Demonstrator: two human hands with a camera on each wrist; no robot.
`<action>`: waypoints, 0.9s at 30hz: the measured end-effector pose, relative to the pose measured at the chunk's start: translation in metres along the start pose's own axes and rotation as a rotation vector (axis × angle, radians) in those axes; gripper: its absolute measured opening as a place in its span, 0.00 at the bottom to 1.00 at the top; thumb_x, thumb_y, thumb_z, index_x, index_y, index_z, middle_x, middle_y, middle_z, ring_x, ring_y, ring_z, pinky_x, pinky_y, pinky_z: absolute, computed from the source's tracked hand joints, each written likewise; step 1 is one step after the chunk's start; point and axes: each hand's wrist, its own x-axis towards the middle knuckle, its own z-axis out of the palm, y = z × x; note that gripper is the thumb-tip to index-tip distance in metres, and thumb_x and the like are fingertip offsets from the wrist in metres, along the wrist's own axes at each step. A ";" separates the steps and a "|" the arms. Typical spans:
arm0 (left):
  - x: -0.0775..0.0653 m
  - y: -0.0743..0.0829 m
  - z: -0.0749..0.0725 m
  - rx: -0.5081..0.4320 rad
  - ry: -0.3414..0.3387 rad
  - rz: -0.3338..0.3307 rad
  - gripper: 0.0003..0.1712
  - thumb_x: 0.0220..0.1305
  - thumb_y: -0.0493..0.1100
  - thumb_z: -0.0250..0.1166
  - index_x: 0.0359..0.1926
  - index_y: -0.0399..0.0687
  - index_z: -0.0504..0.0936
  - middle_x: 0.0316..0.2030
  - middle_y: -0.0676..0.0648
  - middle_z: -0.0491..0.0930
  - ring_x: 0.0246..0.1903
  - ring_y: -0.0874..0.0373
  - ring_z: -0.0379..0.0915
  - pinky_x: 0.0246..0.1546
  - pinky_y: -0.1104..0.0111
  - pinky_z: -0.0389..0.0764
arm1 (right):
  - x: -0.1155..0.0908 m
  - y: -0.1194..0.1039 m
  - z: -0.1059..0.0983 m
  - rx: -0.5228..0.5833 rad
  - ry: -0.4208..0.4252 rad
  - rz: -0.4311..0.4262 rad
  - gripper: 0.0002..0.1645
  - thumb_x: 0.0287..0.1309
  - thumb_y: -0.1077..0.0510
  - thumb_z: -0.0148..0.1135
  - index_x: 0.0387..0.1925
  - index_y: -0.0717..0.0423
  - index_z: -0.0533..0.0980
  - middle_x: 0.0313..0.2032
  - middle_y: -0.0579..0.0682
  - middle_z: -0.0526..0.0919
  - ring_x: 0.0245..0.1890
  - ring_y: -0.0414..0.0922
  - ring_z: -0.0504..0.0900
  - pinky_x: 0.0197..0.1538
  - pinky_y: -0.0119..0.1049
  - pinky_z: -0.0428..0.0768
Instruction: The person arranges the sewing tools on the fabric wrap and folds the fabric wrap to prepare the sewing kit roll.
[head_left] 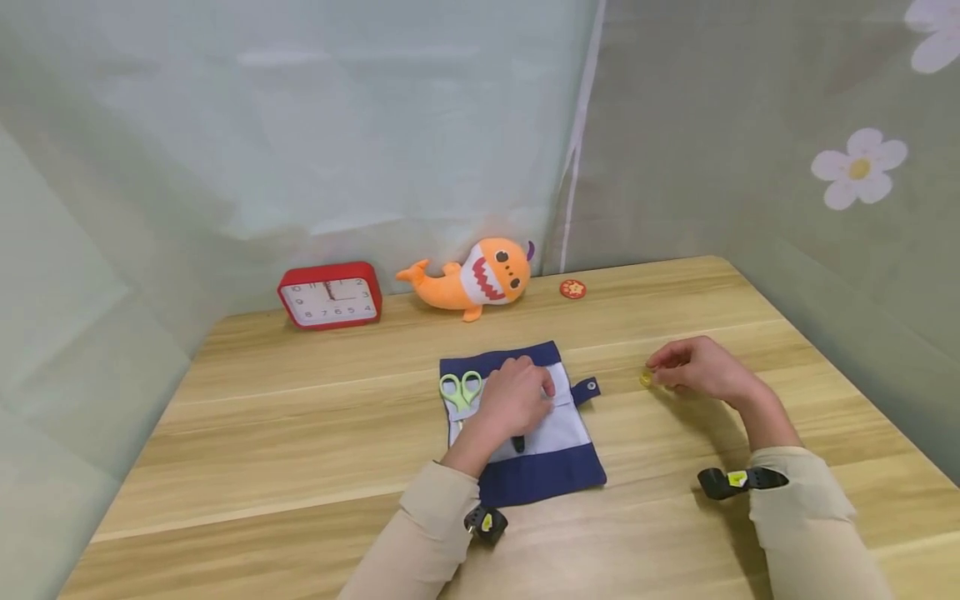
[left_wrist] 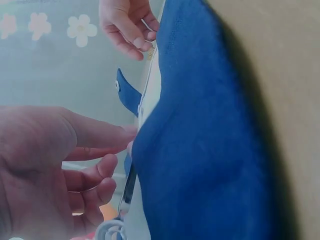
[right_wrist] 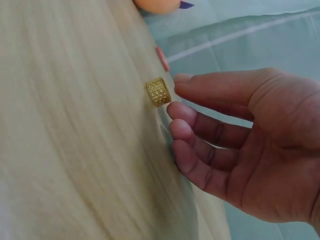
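Note:
In the head view, an unrolled navy pouch (head_left: 540, 479) with a pale grey inside lies on the table. Green-handled scissors (head_left: 460, 390) are tucked at its left. My left hand (head_left: 517, 396) is over the pouch's middle, thumb and forefinger tips close together; the navy edge hides what, if anything, lies between them. A dark-tipped tool (head_left: 518, 444) shows below that hand. My right hand (head_left: 701, 368) is right of the pouch, fingers loosely bent, thumb and forefinger apart. Just beyond their tips stands a dimpled gold ring thimble (right_wrist: 159, 92); whether they touch it is unclear.
Along the table's back stand a red clock (head_left: 332, 297), an orange plush shark (head_left: 468, 279) and a small round red item (head_left: 573, 288). The pouch's snap strap (head_left: 587, 390) sticks out toward my right hand. Curtains (head_left: 420, 125) hang behind the table (head_left: 300, 467).

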 end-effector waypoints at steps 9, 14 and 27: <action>0.004 0.001 0.004 0.000 -0.035 -0.019 0.06 0.67 0.47 0.73 0.43 0.55 0.90 0.43 0.50 0.82 0.52 0.49 0.76 0.53 0.53 0.79 | 0.002 0.000 0.004 -0.075 -0.003 -0.063 0.16 0.62 0.64 0.71 0.51 0.66 0.83 0.39 0.53 0.85 0.36 0.42 0.75 0.35 0.31 0.75; 0.006 0.000 0.005 0.004 -0.035 -0.013 0.06 0.67 0.47 0.73 0.42 0.55 0.90 0.42 0.50 0.82 0.50 0.49 0.76 0.52 0.54 0.80 | 0.004 -0.001 0.006 -0.089 -0.005 -0.053 0.17 0.60 0.64 0.74 0.50 0.66 0.83 0.36 0.50 0.83 0.35 0.43 0.74 0.34 0.31 0.73; 0.006 0.001 0.006 -0.008 -0.039 -0.013 0.03 0.67 0.46 0.73 0.38 0.55 0.88 0.39 0.51 0.80 0.46 0.51 0.75 0.48 0.57 0.79 | 0.006 -0.001 0.009 -0.125 0.012 -0.052 0.13 0.61 0.65 0.72 0.47 0.65 0.84 0.37 0.52 0.84 0.35 0.44 0.74 0.34 0.33 0.73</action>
